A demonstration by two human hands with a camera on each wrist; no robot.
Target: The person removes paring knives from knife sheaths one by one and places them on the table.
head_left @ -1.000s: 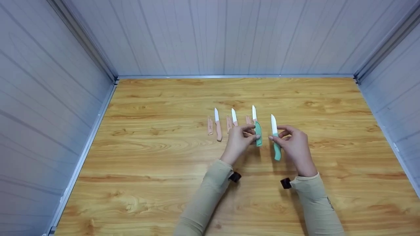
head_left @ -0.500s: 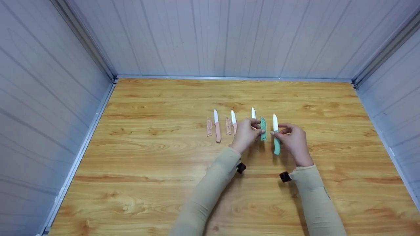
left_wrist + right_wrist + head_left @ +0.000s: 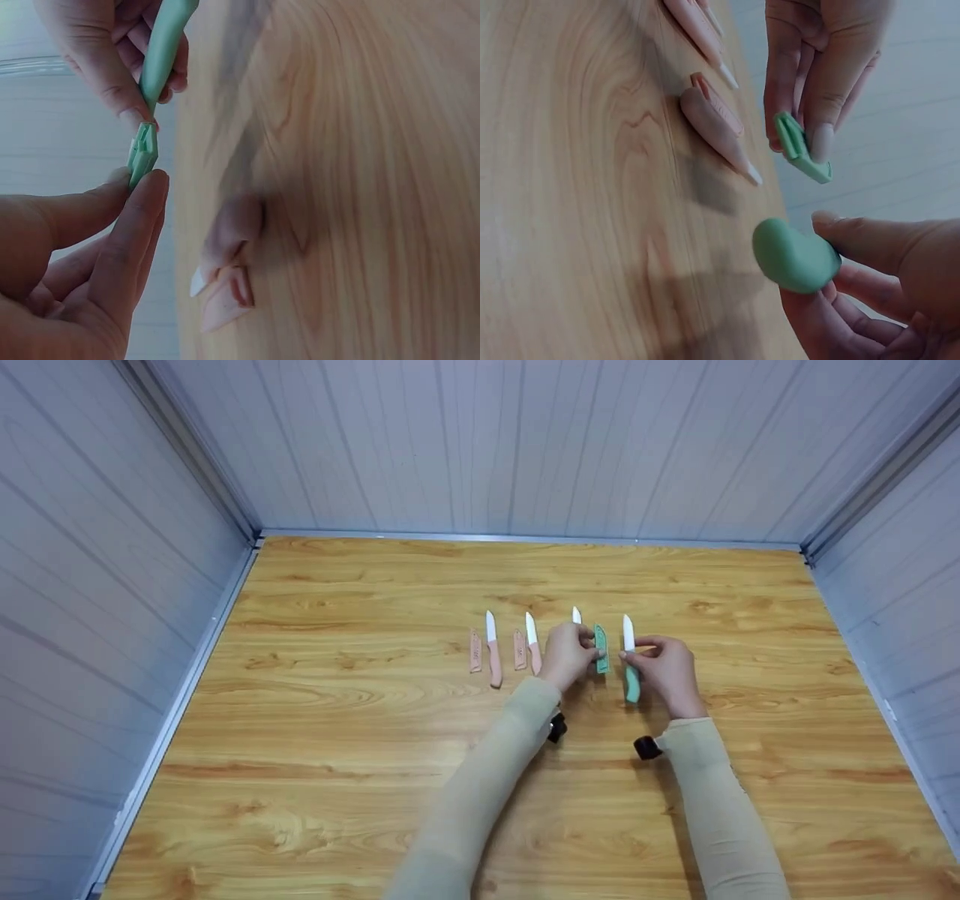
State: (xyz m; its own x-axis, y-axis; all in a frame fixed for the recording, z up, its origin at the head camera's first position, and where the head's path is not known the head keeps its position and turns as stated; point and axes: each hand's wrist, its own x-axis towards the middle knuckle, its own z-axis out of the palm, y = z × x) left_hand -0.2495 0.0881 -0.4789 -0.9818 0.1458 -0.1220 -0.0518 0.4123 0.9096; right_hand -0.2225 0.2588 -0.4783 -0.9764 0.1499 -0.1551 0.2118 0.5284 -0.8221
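My left hand pinches a green blade sheath between thumb and fingers. Beside it on the right, my right hand grips a green-handled knife near where handle meets white blade, the blade pointing away from me. Sheath and knife are apart, side by side, in the head view. Both are held above the table, as the right wrist view shows with the sheath's open end and the knife's handle. My left hand partly hides a pink knife lying behind it.
On the wooden table lie two more pink knives, one at left and one in the middle. Pink sheaths lie beside them, a left sheath and a middle sheath. Pale panels wall the table's back and sides.
Both hands have moved a little away from me, still holding the sheath and the knife. My left hand has also shifted right, bringing the sheath nearer the knife.
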